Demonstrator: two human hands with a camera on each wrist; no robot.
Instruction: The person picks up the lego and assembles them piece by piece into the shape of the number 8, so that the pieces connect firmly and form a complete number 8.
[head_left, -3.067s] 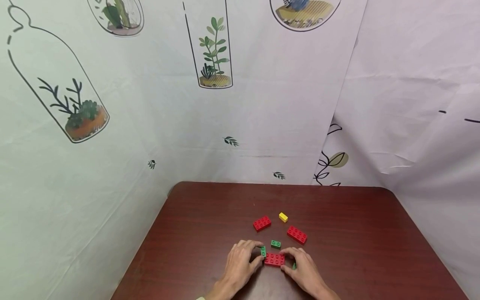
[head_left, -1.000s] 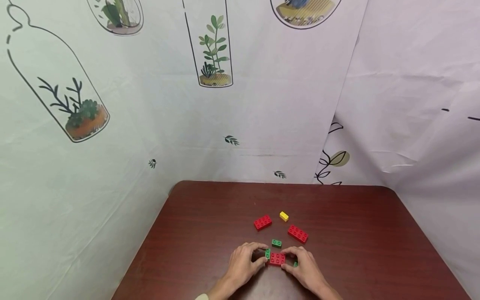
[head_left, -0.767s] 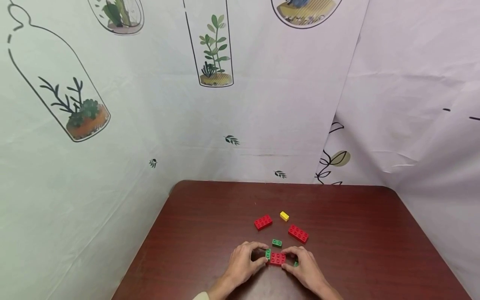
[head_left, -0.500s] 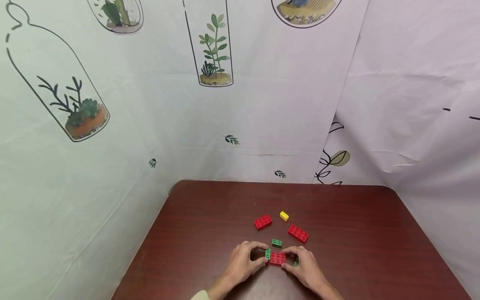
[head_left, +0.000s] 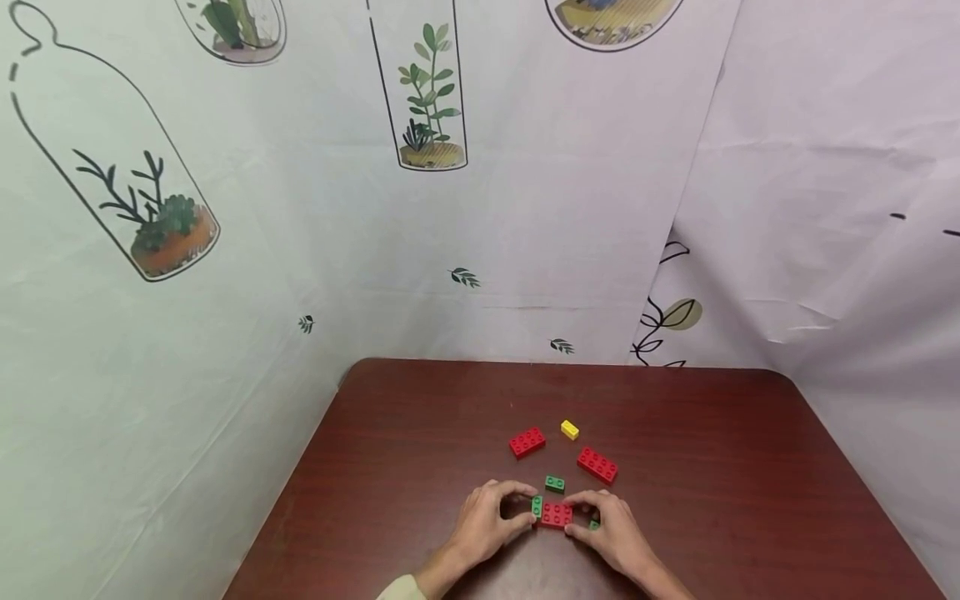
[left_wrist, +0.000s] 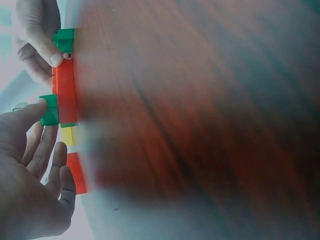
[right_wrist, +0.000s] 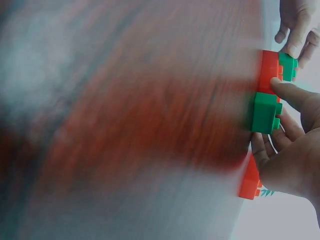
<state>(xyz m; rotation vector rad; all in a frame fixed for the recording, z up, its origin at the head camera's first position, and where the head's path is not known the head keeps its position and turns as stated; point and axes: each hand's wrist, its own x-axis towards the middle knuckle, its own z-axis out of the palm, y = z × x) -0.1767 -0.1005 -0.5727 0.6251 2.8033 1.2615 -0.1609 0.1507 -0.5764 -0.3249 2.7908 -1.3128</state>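
Note:
My left hand (head_left: 483,521) pinches a small green brick (head_left: 536,507) between thumb and fingers. That brick sits across the left end of a red brick (head_left: 557,515), on its studded top, as the left wrist view shows from the side. With thumb and index finger, my right hand (head_left: 611,529) grips the red brick's right end. Beneath the right palm is a second green brick (right_wrist: 265,112), mostly hidden by the hand in the head view. A third green brick (head_left: 555,483) lies just beyond the red one.
Farther back on the dark brown table (head_left: 420,417) lie two more red bricks, one at the left (head_left: 527,442) and another at the right (head_left: 597,465). A small yellow brick (head_left: 570,430) lies between and behind them. Printed cloth (head_left: 525,250) hangs behind the table.
Since the earliest frame, the green brick in my left hand has shifted right, from the red brick's left edge to over its left end studs. Over the last second both hands have held still.

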